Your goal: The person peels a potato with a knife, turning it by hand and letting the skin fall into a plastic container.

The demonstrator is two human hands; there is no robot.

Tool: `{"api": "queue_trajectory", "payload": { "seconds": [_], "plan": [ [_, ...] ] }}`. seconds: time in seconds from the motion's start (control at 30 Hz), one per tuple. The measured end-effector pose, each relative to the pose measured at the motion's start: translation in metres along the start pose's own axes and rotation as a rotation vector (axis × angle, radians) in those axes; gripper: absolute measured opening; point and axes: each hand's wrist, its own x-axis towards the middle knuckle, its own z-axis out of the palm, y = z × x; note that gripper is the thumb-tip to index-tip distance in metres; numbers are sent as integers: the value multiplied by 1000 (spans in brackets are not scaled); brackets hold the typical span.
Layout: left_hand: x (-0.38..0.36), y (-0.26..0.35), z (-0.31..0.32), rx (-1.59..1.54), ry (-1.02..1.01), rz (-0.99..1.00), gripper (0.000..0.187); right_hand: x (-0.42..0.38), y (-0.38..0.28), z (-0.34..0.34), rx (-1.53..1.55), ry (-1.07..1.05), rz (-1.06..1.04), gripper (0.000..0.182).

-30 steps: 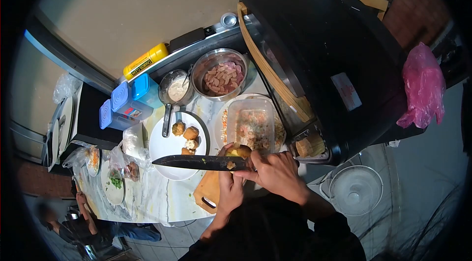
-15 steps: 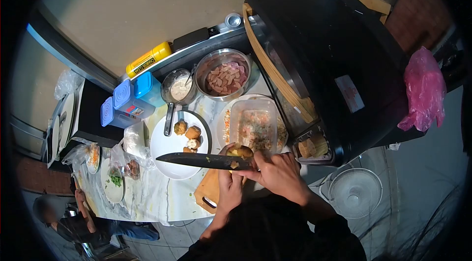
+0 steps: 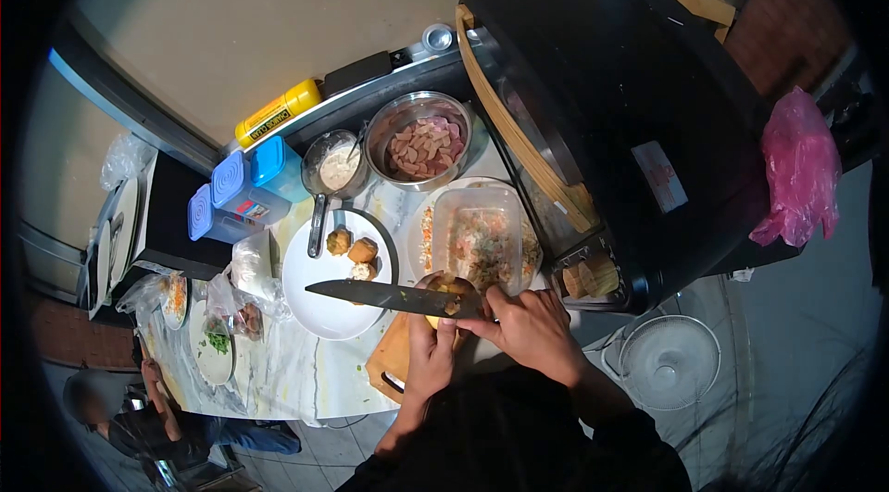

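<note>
Right hand (image 3: 530, 330) clamped on knife (image 3: 389, 297) handle; blade lies level, tip pointing left over white plate (image 3: 319, 293). Left hand (image 3: 431, 358) closed around yellow-brown food piece (image 3: 448, 289), held against blade above wooden board (image 3: 394, 358). Plate carries fried pieces (image 3: 352, 249). Clear container (image 3: 477, 237) of mixed filling just behind hands. Steel bowl (image 3: 421, 147) of pink slices farther back.

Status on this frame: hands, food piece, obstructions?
Right hand grips knife. Left hand holds yellow food piece over cutting board. Blade over white plate; nothing blocking.
</note>
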Motion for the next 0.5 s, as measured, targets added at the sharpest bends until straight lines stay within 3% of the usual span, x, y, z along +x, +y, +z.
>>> {"api": "queue_trajectory", "payload": {
  "seconds": [0.03, 0.1, 0.2, 0.27, 0.33, 0.5],
  "plan": [
    [-1, 6, 0, 0, 1, -3, 43, 0, 1, 0, 1, -3, 0, 60],
    [-2, 25, 4, -212, -64, -194, 44, 3, 3, 0, 119, -42, 25, 58],
    [-3, 30, 14, -314, -68, -161, 45, 11, 10, -6, 127, -79, 128, 57],
    [-1, 26, 11, -358, -65, -146, 46, 5, 6, -9, 224, -55, 92, 55],
    [1, 15, 6, -189, 33, -80, 45, -1, 2, -14, 56, 32, -51, 52],
    [-5, 14, 11, -432, 31, -254, 44, -6, 1, -7, 19, -5, -21, 52]
  ]
}}
